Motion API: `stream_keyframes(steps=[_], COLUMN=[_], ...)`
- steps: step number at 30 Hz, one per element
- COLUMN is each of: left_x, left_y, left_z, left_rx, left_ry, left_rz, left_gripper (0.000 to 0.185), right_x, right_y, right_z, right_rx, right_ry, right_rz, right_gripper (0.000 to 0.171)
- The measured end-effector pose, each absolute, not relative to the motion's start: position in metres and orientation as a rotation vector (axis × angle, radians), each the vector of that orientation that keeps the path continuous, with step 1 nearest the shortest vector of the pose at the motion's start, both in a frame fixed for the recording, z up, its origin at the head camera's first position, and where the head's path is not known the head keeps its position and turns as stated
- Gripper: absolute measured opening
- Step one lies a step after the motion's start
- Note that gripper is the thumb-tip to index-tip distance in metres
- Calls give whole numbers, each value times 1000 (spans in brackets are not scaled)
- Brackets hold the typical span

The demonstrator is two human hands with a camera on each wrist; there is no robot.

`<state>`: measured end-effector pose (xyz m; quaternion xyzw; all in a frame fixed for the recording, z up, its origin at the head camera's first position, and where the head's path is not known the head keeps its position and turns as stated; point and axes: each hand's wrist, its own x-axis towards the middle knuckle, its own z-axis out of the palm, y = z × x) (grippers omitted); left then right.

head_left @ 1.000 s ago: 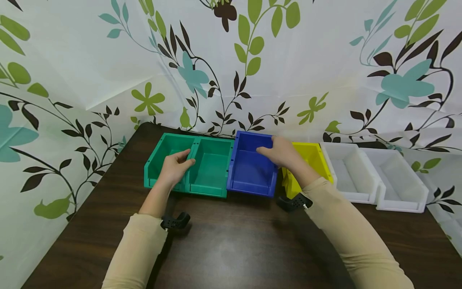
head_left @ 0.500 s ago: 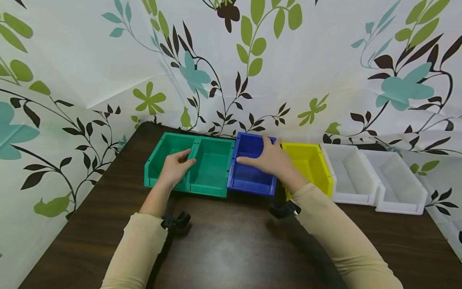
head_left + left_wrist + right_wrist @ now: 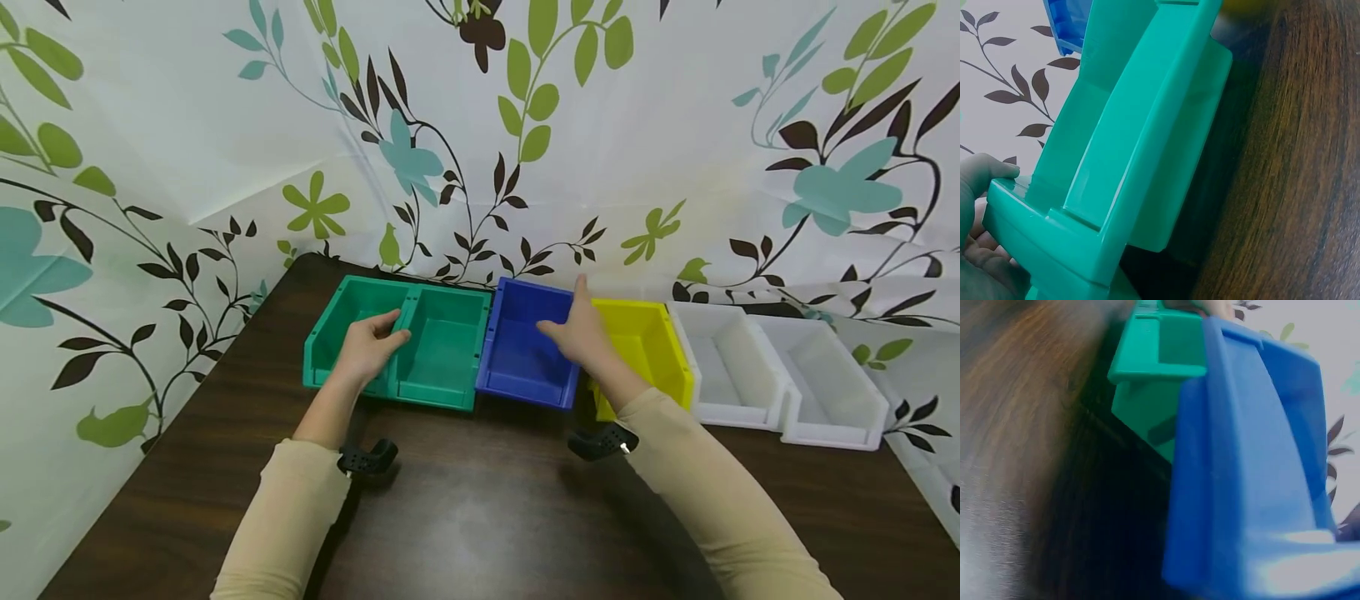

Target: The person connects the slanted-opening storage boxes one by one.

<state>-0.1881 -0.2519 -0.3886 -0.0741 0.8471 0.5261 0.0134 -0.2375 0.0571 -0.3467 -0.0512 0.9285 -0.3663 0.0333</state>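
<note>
We see our left hand curled over the shared wall between two green plastic bins at the left end of a row on the dark wooden tabletop, its fingers wrapped around that rim. Our right hand rests on the right wall of the blue plastic bin, fingers straight and spread, just beside the green pair. A yellow plastic bin touches the blue one, and two white plastic bins follow to the right.
</note>
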Motion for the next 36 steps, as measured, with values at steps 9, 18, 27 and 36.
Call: stream_keyframes(steps=[9,18,27,36], left_x=[-187,-188,-187,-187], left_y=[-250,-250,-250,-250], left_z=[-389,-389,-388,-388], left_rx=[-217,-235,-235,-233], left_ry=[2662,2657,2648,2646], left_rz=[1626,1625,1636,1648], left_gripper=[56,56,56,55], right_x=[-234,-235,-236,-232], right_y=[76,77,73,58], right_z=[-355,-357,-356,-343], right_rx=[-19,-39,7,-47], right_ry=[2772,2846,2852,2829], right_rz=[-1456,-1362,-1356,-989], right_gripper=[55,54,56,120])
